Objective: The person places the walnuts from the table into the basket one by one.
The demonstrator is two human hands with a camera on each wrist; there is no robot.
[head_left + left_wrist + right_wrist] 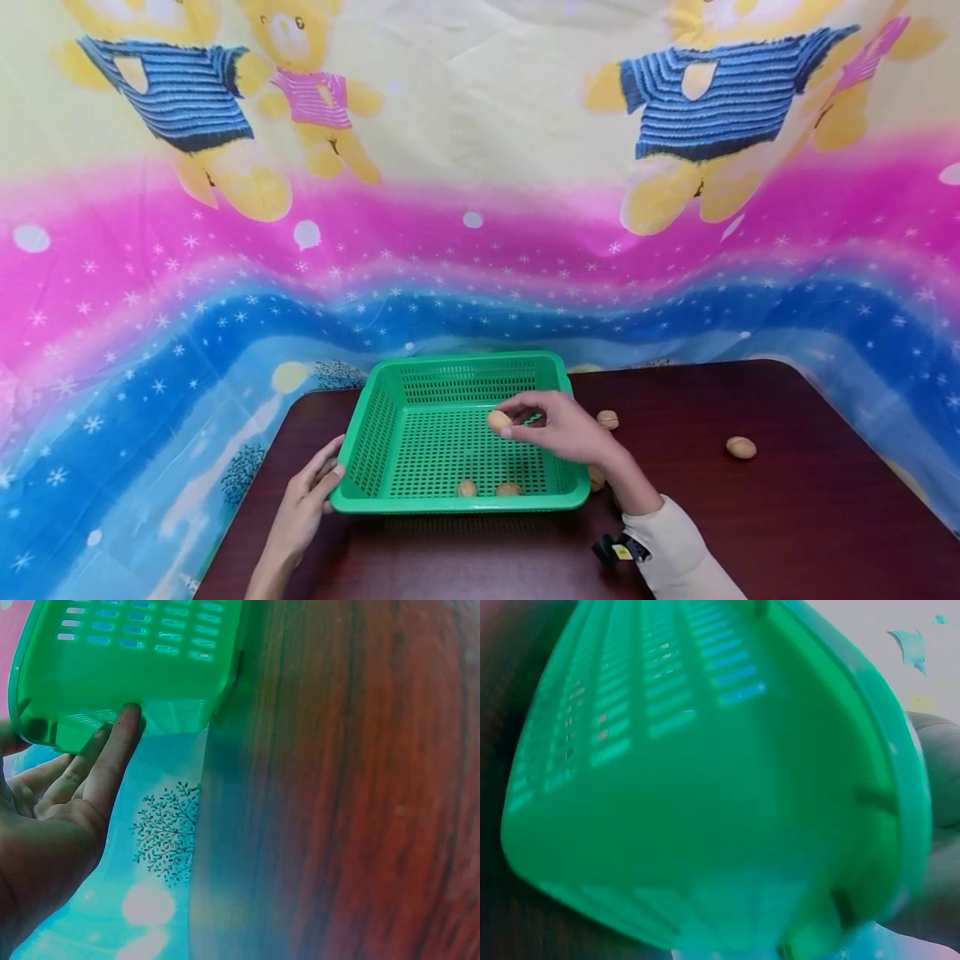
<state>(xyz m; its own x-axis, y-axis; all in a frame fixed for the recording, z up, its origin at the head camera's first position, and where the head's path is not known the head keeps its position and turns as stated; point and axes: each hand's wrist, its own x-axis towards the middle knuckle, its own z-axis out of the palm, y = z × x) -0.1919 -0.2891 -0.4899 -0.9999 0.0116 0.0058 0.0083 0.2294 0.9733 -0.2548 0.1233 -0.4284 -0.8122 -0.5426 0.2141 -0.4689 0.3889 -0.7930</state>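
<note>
A green plastic basket (459,504) with slotted walls stands on the table. My left hand (300,504) grips its left side, thumb at the rim; in the left wrist view, the fingers (112,761) lie against the basket's outer wall. Over the basket's interior, my right hand (558,425) pinches a walnut (498,421) between thumb and fingertips. Two more walnuts, one (467,488) beside the other (508,489), lie inside along the near wall. The right wrist view is filled by the basket's outer side (705,802), with part of the right hand (937,772) beyond the rim.
To the basket's right, one walnut (607,419) lies near the back and another (597,477) is partly hidden by the right forearm. A separate walnut (741,447) sits farther right on the dark wooden table (810,517). A printed cloth (480,275) hangs behind.
</note>
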